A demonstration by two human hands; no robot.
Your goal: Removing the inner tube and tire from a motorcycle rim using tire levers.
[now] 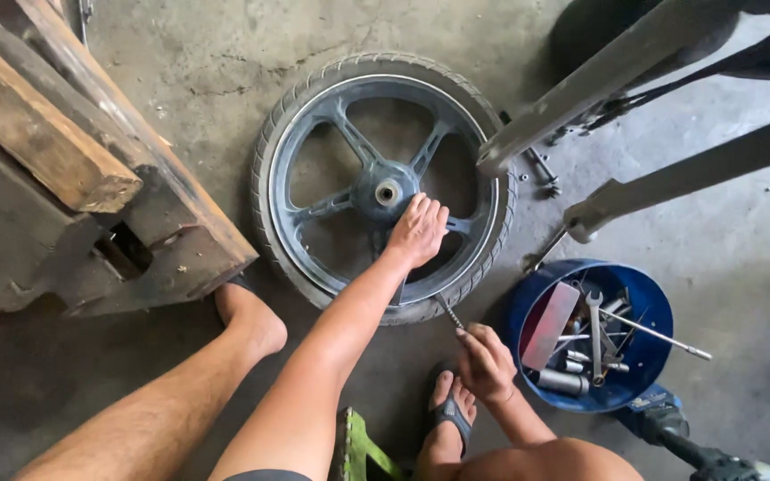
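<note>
A motorcycle wheel [383, 183] with a black tyre and grey spoked rim lies flat on the concrete floor. My left hand [418, 231] rests palm-down on a spoke just beside the hub [387, 191]. My right hand [485, 358] sits below the tyre's near edge, its fingers closed on a thin metal tool [448, 313] whose tip reaches the tyre's rim. My two feet stand on the floor either side of my arms.
A blue tub [528, 294] of wrenches and sockets stands right of the wheel. Heavy wooden beams [55, 142] lie at the left. Two grey metal legs [599, 71] slant across the upper right, with loose bolts [545, 174] nearby. A power tool [670, 428] lies lower right.
</note>
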